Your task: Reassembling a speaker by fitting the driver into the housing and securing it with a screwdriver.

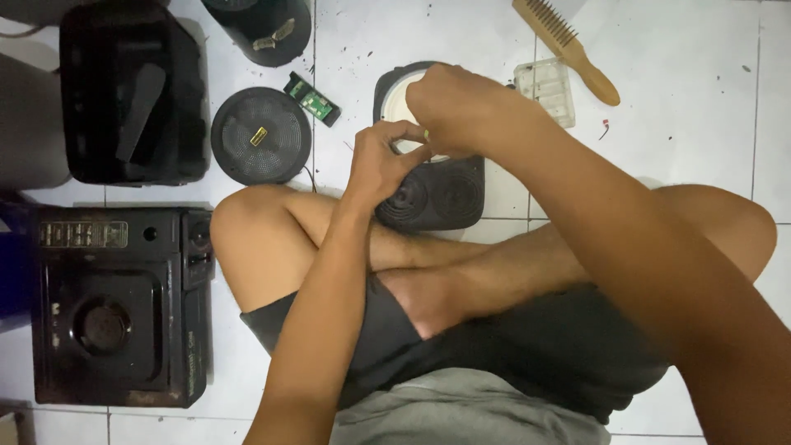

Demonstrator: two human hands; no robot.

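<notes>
We see a pale rectangular label strip (85,234) along the top edge of the black portable stove (119,306). Up and right of the stove, a small yellow sticker (259,137) sits at the centre of a round black speaker grille (261,135).

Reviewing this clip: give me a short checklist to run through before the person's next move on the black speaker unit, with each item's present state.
1. Both hands on the work: left hand and right hand meet over the black speaker unit. Ok.
2. Small part pinched between the fingertips: too small to identify. Cannot tell.
3. Unit steady on the tiled floor: it lies flat by the crossed legs. Ok.
4. Clear plastic tray close to the right hand: ok.
5. Green circuit board lying loose on the floor: not ok.
6. Wooden brush off the work: ok.
</notes>
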